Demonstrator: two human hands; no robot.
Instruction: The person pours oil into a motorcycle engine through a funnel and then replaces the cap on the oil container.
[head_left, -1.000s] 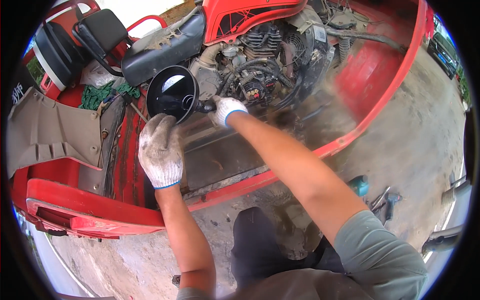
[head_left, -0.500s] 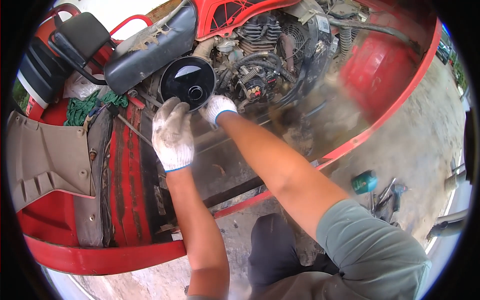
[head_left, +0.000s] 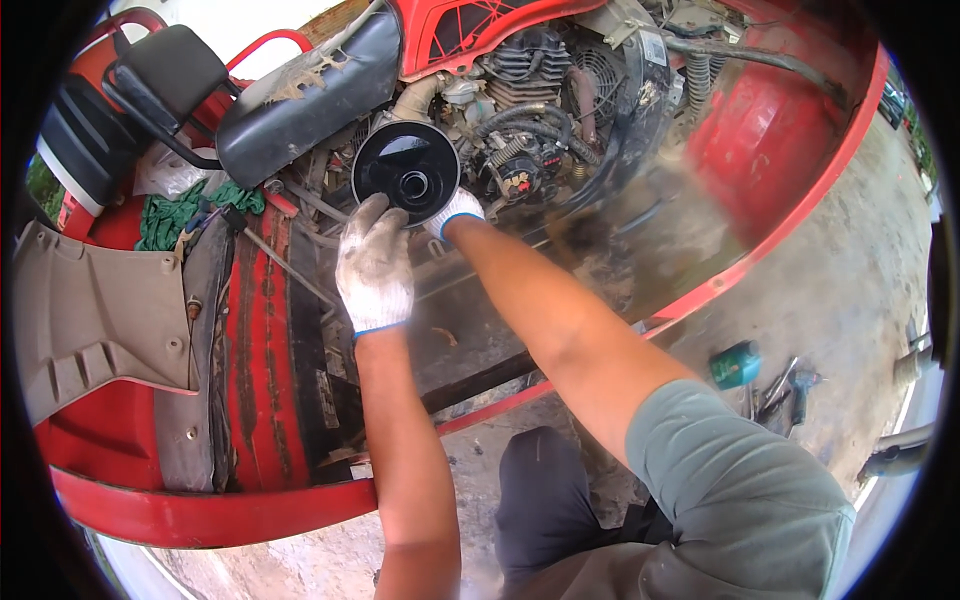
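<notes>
A round black air filter housing [head_left: 395, 165], with a raised ring on its shiny face, is held up beside the engine [head_left: 525, 100]. My left hand [head_left: 376, 265], in a white knitted glove with grimy fingertips, grips its lower rim, fingers over the front edge. My right hand [head_left: 460, 212], gloved too, holds the rim at the lower right; its fingers are mostly hidden behind the housing. Just above the housing, a tan intake hose [head_left: 416, 98] runs toward the engine. Whether the two are joined cannot be made out.
A torn black seat [head_left: 305, 115] lies up and left. Green cloth [head_left: 170, 215] and a rod-like tool [head_left: 285, 262] rest on the red vehicle body. Its red rim [head_left: 750, 255] curves along the right. On the ground are a teal container [head_left: 735, 364] and a power drill [head_left: 802, 390].
Both hands have shifted the black housing to the right, closer under the tan hose and the engine. My right hand is now more covered by it. The view has shifted slightly.
</notes>
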